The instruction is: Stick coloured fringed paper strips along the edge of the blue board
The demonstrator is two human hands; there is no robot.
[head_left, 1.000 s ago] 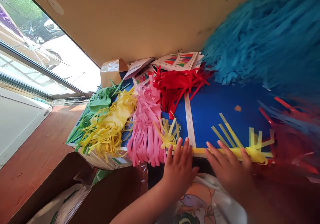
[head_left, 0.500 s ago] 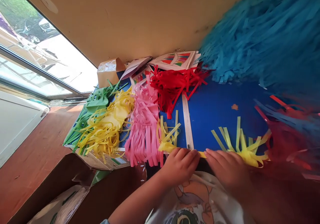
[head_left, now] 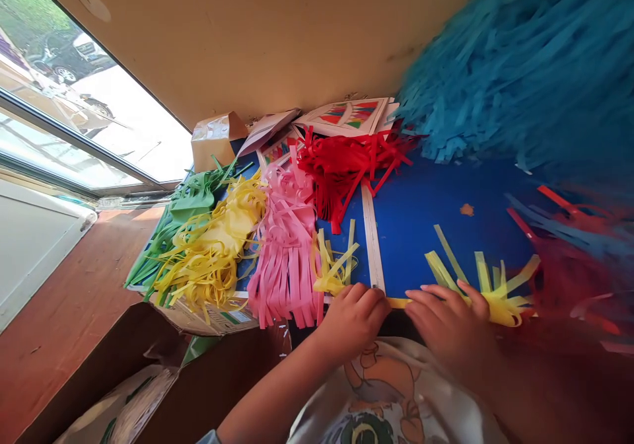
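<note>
At the table's near edge, a yellow tassel (head_left: pixel 502 304), with cut strips fanning out at both ends, lies stretched from side to side. Its middle is a narrow twisted band. My left hand (head_left: pixel 355 315) is closed over the left part of that band, fingers curled together. Over the right part sits my right hand (head_left: pixel 448 318), with its fingertips on the band and its outer fingers lifted and somewhat apart. Both thumbs are hidden. Beside my left hand lies a bunch of pink tassels (head_left: pixel 287 259).
Yellow tassels (head_left: pixel 212 246), green tassels (head_left: pixel 191 206) and red tassels (head_left: pixel 347 160) lie on the blue table (head_left: pixel 416 213). A large blue fringe pile (head_left: pixel 515 80) fills the right rear. Printed cards (head_left: pixel 341 117) lean by the wall. Below left stands an open cardboard box (head_left: pixel 218 384).
The outer fingers of my right hand have lifted and spread over the yellow tassel. My left hand has shifted slightly. The other tassels have stayed in place.
</note>
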